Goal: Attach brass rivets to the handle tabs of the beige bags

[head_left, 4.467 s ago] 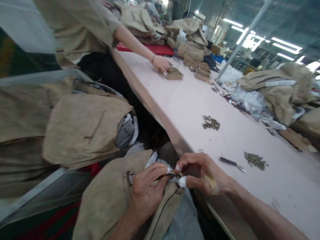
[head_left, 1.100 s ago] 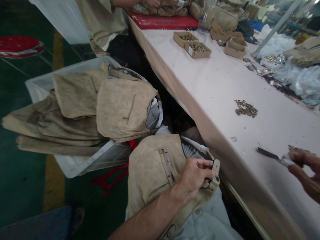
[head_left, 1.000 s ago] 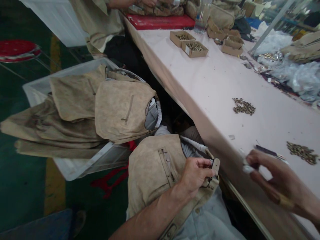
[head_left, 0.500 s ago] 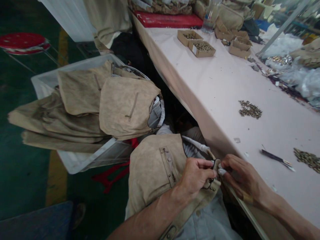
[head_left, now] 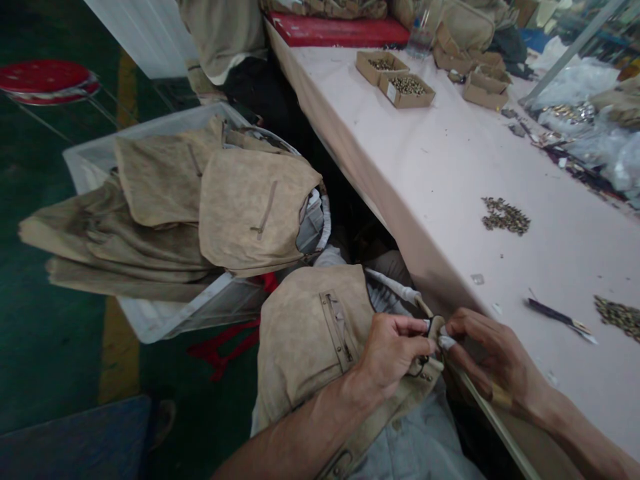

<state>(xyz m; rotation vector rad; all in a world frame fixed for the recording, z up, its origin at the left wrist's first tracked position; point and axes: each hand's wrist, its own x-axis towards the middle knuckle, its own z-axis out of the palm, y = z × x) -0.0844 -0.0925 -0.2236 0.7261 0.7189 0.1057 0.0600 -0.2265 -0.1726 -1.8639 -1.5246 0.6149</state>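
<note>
A tan suede bag (head_left: pixel 305 340) lies on my lap, its zip pocket facing up. My left hand (head_left: pixel 393 350) is closed on the bag's strap end (head_left: pixel 434 328) at the bag's top right corner. My right hand (head_left: pixel 487 357) meets it from the right, fingers pinched at the same strap end; a white-taped fingertip touches the strap. What the right fingers hold, if anything, is too small to name. Both hands sit just below the near edge of the pink table (head_left: pixel 450 167).
A dark tool (head_left: pixel 560 319) and two heaps of small metal pieces (head_left: pixel 505 217) (head_left: pixel 617 317) lie on the table. Cardboard boxes of metal pieces (head_left: pixel 405 90) stand farther back. A plastic bin (head_left: pixel 150 317) piled with tan bags (head_left: pixel 250 213) stands at my left. A red stool (head_left: pixel 45 77) is beyond.
My right hand came back from the dark tool on the table to the strap end, where it now pinches beside my left hand. The left hand kept its grip.
</note>
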